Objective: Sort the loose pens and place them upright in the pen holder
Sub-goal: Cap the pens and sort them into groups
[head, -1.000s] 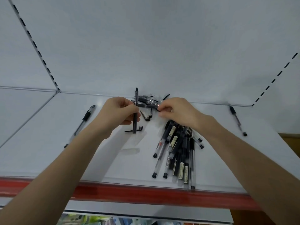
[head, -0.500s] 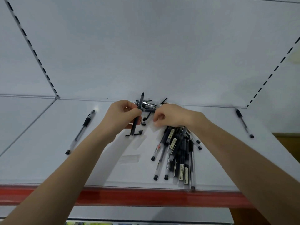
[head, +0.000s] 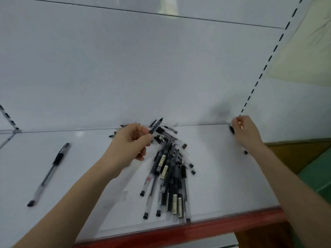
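A pile of several black and clear pens (head: pixel 168 169) lies fanned out on the white shelf (head: pixel 223 176). My left hand (head: pixel 129 142) is above the pile's far end and pinches one black pen (head: pixel 156 126), which points up and to the right. My right hand (head: pixel 247 133) is at the back right corner, its fingers curled over a single pen (head: pixel 232 130) that lies on the shelf; only the pen's two ends show. Another lone pen (head: pixel 52 169) lies far to the left. No pen holder is in view.
The shelf has a red front edge (head: pixel 197 228) and a white back panel (head: pixel 143 68). A slotted upright (head: pixel 265 67) runs up at the right, another (head: pixel 9 119) at the left. Green floor (head: pixel 318 172) shows beyond the right end.
My right hand left the pile and moved right to the lone pen in the back corner. My left hand still holds its black pen, now tilted to the right. The view shifted to the right.
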